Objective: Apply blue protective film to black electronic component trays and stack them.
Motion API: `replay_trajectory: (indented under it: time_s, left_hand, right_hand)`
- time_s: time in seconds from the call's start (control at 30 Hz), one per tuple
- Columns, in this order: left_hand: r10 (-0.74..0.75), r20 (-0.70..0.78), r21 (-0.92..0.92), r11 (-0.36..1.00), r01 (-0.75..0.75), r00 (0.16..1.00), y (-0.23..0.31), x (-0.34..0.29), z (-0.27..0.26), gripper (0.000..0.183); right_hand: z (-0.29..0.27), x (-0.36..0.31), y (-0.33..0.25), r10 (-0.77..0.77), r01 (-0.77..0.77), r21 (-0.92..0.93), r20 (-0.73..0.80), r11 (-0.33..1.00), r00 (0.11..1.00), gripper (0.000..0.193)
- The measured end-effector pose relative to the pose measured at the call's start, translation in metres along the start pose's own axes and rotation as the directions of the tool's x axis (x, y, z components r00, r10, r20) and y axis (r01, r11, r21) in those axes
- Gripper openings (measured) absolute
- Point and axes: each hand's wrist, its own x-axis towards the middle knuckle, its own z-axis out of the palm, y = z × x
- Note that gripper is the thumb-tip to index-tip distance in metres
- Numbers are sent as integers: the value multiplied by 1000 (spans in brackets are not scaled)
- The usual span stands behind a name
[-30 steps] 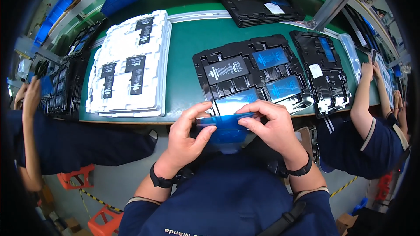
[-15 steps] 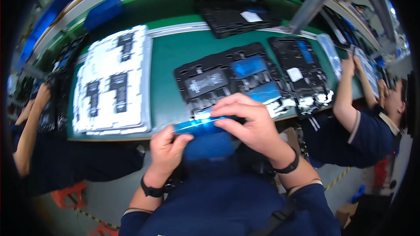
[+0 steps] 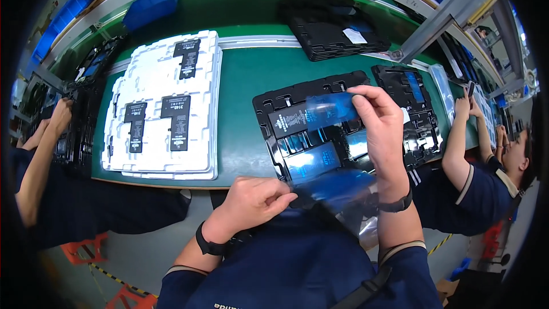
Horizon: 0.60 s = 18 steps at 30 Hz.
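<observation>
My right hand (image 3: 382, 129) pinches a strip of translucent blue film (image 3: 331, 109), raised over a black tray (image 3: 266, 100). The film partly covers a flat dark battery (image 3: 286, 124) lying in the tray. My left hand (image 3: 251, 201) is closed at the tray's near left corner. Its fingertips meet the end of a second blue film sheet (image 3: 337, 187), which is blurred and stretches right, above the bench edge. Lower in the tray lies a blue-faced flat battery (image 3: 314, 162).
A white tray stack (image 3: 197, 111) with several black L-shaped batteries (image 3: 175, 123) stands to the left. More black trays (image 3: 337, 37) lie at the back, and another black tray (image 3: 414, 117) sits on the right. Co-workers' arms (image 3: 457, 131) are at both sides. A blue bin (image 3: 151, 8) is behind.
My hands have moved apart from the blue piece they held together. The right went up and right over the tray with film; the left moved slightly right and down.
</observation>
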Motion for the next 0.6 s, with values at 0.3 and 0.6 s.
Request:
replay_trajectory:
  time_s: [0.3,0.6]
  left_hand:
    - [76,-28,-99,992,-79,997,-12,-1,-2,19]
    - [165,-6,-6,986,-165,986,-15,2,-1,20]
  right_hand:
    - [22,16,32,251,-197,-237,229,951,940,40]
    - [27,21,28,293,-219,-307,222,926,930,39]
